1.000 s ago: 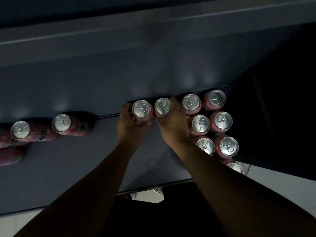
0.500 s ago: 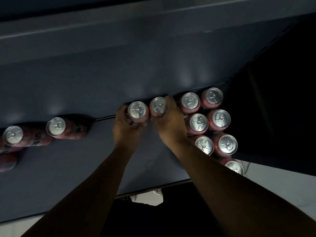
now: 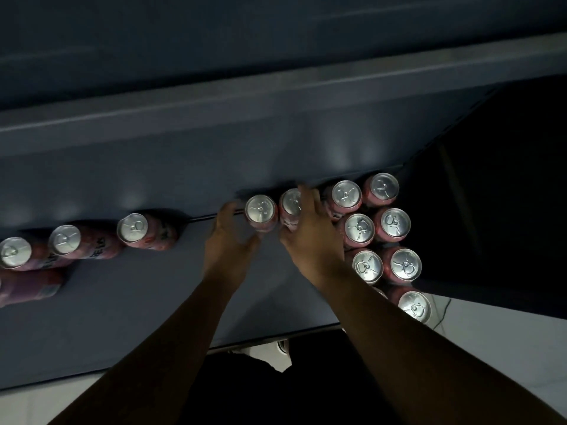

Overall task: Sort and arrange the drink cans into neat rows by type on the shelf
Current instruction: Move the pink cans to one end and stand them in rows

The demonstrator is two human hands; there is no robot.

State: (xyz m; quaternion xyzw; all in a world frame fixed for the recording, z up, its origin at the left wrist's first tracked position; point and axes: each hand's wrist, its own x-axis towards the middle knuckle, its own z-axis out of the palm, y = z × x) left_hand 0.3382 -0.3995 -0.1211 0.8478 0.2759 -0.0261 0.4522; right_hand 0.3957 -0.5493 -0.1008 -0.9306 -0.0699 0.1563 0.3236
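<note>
With the left grip [image 3: 228,243] loose and open beside a can [image 3: 261,209] and the right grip [image 3: 311,237] straight-fingered on the next can [image 3: 290,204], mid-frame on the shelf [image 3: 147,302], best slide both rightward, flush with the block [image 3: 359,228], without tipping.

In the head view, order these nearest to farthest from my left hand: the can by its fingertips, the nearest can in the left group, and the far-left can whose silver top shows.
1. Can by the fingertips, just right of the left hand.
2. Nearest left-group can, a gap away leftward.
3. Far-left can, at the frame edge.
</note>
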